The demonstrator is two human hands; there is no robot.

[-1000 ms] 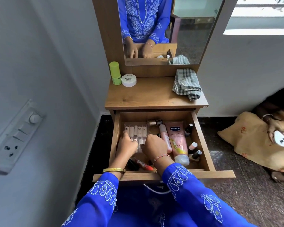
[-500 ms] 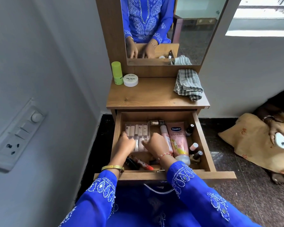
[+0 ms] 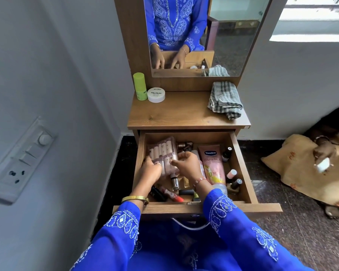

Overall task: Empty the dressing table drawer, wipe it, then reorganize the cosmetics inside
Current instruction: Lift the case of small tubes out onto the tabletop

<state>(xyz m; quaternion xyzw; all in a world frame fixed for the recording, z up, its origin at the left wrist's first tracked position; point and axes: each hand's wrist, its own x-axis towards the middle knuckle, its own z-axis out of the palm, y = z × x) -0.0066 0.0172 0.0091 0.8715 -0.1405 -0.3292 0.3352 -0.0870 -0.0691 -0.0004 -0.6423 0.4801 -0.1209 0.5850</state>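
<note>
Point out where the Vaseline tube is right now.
The Vaseline tube lies in the open drawer, right of centre, between the right hand and the small bottles along the right wall.

Wearing bright blue, kinda sheer-looking long sleeves, both running in from the bottom of the frame. White chikan-style embroidery near each cuff, loops and little diamond shapes, plus more motifs further down the right sleeve (image 3: pixel 249 237) at lower right and the left sleeve (image 3: pixel 114 235) at lower left. Plain gold bangle (image 3: pixel 135 199) on the left wrist. Thin pink beaded bracelet (image 3: pixel 199 180) on the right wrist. Same blue top with dense white embroidery down the front, reflected in the mirror (image 3: pixel 233 45) at top centre.
</note>
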